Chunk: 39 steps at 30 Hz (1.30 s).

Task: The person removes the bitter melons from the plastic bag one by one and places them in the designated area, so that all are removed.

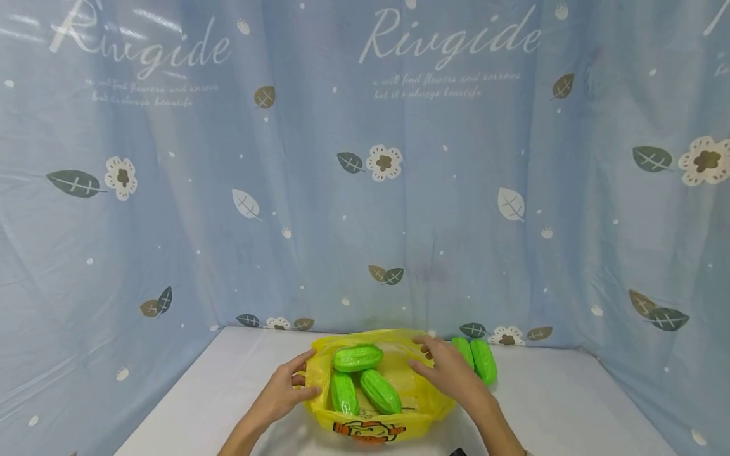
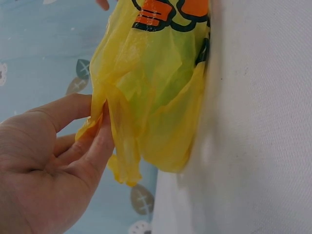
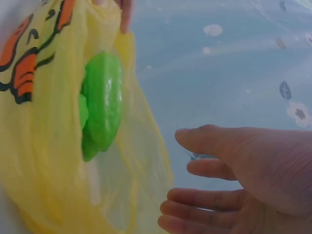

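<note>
A yellow plastic bag (image 1: 399,427) with an orange-and-black cartoon print lies mouth-up on the table. Three bright green, ridged, oblong vegetable-like pieces (image 1: 357,358) show inside it, one lying across above two others. At the bag's left side, my left hand (image 1: 283,387) holds the edge near a handle; in the left wrist view its fingers (image 2: 97,141) reach into the handle's folds. Over the right rim, my right hand (image 1: 453,370) has its fingers spread and holds nothing. The right wrist view shows that hand (image 3: 234,180) beside the bag, thumb apart from the fingers.
Two more green oblong pieces (image 1: 484,362) lie on the table right of the bag, partly behind my right hand. The white tabletop (image 1: 547,405) ends at a blue curtain (image 1: 445,215) with leaf and flower prints. A small black object (image 1: 458,452) shows at the bottom edge.
</note>
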Each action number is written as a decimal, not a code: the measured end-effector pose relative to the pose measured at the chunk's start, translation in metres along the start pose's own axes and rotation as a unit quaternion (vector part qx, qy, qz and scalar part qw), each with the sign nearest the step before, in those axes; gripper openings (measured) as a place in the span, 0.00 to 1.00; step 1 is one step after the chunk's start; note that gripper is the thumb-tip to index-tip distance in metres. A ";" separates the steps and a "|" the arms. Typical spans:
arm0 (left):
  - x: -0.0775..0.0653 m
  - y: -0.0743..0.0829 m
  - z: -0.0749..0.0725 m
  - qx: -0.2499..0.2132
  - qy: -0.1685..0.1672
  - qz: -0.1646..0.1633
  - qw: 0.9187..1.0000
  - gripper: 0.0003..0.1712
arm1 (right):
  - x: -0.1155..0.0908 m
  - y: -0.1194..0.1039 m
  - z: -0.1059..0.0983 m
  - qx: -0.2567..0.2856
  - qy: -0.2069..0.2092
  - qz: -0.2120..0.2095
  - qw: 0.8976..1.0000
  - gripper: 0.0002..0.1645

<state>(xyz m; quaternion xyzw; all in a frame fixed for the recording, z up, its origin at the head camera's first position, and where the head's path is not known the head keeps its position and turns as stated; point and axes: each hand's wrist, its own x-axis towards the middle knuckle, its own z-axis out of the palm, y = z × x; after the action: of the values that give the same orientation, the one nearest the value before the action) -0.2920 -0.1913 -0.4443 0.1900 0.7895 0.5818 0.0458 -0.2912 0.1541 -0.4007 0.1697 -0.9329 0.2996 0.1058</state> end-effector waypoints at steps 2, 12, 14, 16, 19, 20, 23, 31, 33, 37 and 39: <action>0.000 0.000 0.000 0.001 0.001 0.000 1.000 0.48 | 0.000 -0.001 0.002 0.003 -0.011 -0.009 1.000 0.28; 0.002 0.002 -0.002 0.009 0.005 0.005 1.000 0.48 | 0.003 -0.013 0.008 0.004 -0.034 -0.033 0.999 0.27; 0.002 0.002 -0.003 0.005 0.002 0.005 1.000 0.48 | 0.004 -0.015 0.010 0.004 -0.043 -0.034 0.999 0.27; 0.002 0.002 -0.003 0.001 -0.002 0.004 1.000 0.48 | 0.006 -0.016 0.012 0.006 -0.052 -0.033 0.998 0.27; 0.002 0.001 -0.003 -0.003 -0.004 0.003 1.000 0.49 | 0.007 -0.019 0.015 0.010 -0.073 -0.028 0.997 0.28; 0.002 0.001 -0.003 -0.002 -0.003 0.003 1.000 0.49 | 0.007 -0.020 0.015 0.012 -0.079 -0.028 0.996 0.28; 0.001 0.000 -0.002 -0.001 -0.003 0.003 1.000 0.49 | 0.007 -0.023 0.018 0.018 -0.101 -0.028 0.994 0.29; 0.001 -0.001 0.000 0.004 -0.004 -0.002 1.000 0.49 | 0.006 -0.029 0.026 0.022 -0.126 -0.033 0.991 0.32; 0.001 -0.001 0.000 0.011 -0.002 -0.005 1.000 0.49 | 0.007 -0.030 0.030 0.021 -0.129 -0.034 0.991 0.32; 0.002 0.000 -0.001 0.022 0.001 -0.007 1.000 0.48 | 0.010 -0.028 0.038 0.014 -0.135 -0.035 0.990 0.32; 0.003 -0.001 -0.001 0.024 0.000 -0.007 1.000 0.48 | 0.012 -0.027 0.042 0.009 -0.139 -0.031 0.990 0.32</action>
<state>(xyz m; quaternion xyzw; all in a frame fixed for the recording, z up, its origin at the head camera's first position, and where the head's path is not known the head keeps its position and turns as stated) -0.2950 -0.1913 -0.4440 0.1857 0.8046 0.5623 0.0451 -0.2961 0.1051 -0.4163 0.2401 -0.9300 0.2778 -0.0174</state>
